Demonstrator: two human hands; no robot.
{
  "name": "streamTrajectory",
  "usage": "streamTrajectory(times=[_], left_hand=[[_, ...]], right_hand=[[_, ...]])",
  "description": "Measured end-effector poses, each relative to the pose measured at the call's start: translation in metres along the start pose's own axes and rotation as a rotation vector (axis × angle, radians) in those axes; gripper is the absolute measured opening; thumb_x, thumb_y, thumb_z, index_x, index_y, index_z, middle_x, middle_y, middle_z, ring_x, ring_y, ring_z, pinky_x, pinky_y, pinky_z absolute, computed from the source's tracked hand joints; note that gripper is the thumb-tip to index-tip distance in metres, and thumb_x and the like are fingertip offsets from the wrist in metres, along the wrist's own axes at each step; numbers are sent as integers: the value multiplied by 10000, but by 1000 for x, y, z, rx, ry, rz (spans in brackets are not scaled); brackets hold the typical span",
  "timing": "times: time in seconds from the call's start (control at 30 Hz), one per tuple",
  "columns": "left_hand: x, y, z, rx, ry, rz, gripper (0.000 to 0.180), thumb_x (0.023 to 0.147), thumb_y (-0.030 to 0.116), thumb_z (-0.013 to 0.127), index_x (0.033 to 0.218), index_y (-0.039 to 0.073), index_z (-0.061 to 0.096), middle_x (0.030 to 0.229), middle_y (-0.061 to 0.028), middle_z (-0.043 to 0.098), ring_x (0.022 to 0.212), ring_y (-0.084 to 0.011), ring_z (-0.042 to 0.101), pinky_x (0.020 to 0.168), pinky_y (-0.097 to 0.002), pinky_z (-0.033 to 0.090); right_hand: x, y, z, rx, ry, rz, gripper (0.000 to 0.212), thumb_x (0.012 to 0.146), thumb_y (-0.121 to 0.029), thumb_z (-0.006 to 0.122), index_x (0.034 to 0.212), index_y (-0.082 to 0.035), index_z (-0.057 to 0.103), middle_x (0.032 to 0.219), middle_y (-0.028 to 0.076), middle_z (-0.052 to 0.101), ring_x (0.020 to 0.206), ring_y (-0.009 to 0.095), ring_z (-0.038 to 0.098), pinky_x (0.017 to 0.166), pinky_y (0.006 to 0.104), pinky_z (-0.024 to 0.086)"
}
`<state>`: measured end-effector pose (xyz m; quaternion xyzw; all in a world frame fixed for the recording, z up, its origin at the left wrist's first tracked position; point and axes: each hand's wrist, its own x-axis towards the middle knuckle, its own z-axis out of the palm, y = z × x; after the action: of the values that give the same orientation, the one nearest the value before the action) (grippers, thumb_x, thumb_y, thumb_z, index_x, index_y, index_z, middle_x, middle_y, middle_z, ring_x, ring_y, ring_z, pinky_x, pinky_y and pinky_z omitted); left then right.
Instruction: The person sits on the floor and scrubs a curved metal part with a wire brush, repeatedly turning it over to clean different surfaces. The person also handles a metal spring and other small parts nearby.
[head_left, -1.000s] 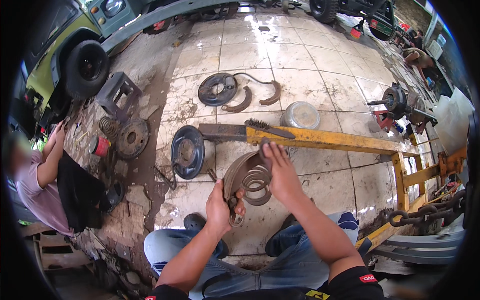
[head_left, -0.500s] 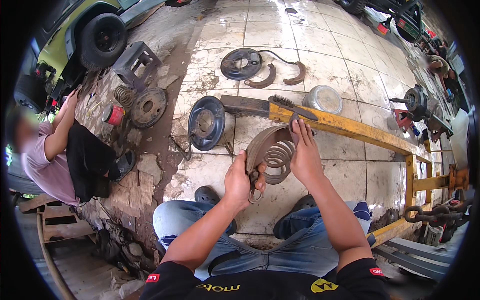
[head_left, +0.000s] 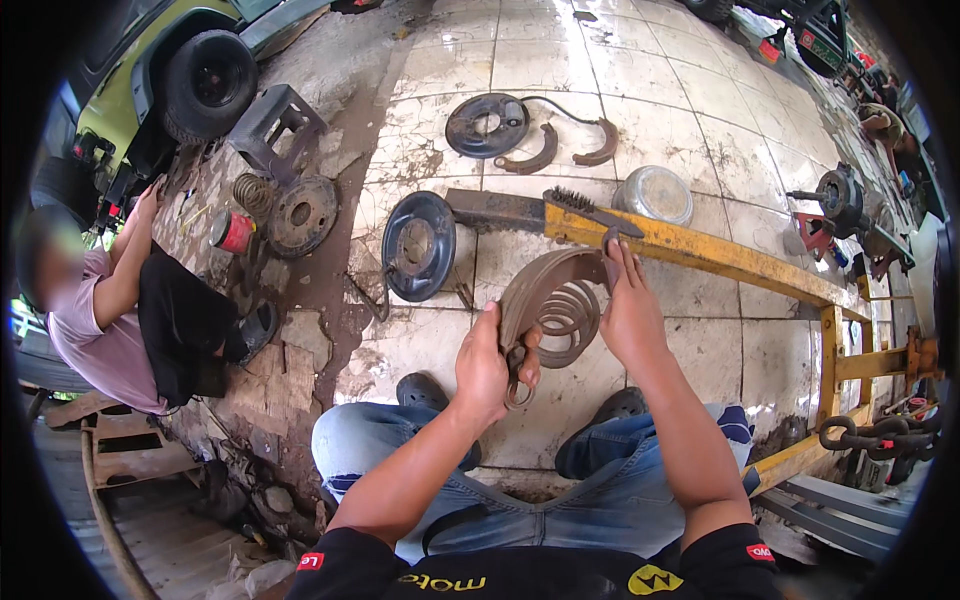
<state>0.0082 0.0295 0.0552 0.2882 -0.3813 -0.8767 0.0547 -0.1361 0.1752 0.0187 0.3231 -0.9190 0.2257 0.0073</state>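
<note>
Short of the yellow beam point(head_left: 720, 252), a curved brake shoe point(head_left: 527, 290) is clasped by the left hand point(head_left: 485, 368), fingers curled; its arc's beamward end is met by the right hand point(head_left: 633, 318), fingers nearly straight, hold unclear.

White glare point(head_left: 580, 58) streaks a cracked, dirt-smeared pale tile floor point(head_left: 705, 370) spreading to the right of a gray plastic stool point(head_left: 277, 128). The stool stands on rough, broken ground point(head_left: 350, 85), with a dark dirt strip point(head_left: 340, 300) running between it and the tiles. Just beyond it, to its left, looms a green vehicle point(head_left: 115, 110) on a black wheel point(head_left: 210, 85). Well to the stool's right, a dark vehicle point(head_left: 825, 45) shows in part. Nearer the camera than the stool lie weathered wooden boards point(head_left: 130, 462).
</note>
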Motion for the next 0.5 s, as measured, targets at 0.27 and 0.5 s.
streamTrajectory(times=[0.27, 0.5], left_hand=[[-1, 3, 3, 34, -6, 7, 505, 1057, 470, 264, 1123, 40, 521, 811, -60, 538, 497, -137, 448, 475, -317, 426], [-1, 3, 1, 24, -19, 25, 497, 1058, 451, 273, 1103, 31, 535, 809, -75, 556, 485, -145, 463, 479, -323, 439]], right_hand=[[4, 1, -12, 132, -60, 49, 653, 777, 74, 575, 1412, 34, 428, 1498, 208, 414, 1375, 384, 406, 1104, 438, 406], [3, 0, -12, 190, -73, 93, 643, 775, 107, 531, 1406, 51, 422, 1493, 210, 416, 1376, 379, 404, 1126, 427, 387]])
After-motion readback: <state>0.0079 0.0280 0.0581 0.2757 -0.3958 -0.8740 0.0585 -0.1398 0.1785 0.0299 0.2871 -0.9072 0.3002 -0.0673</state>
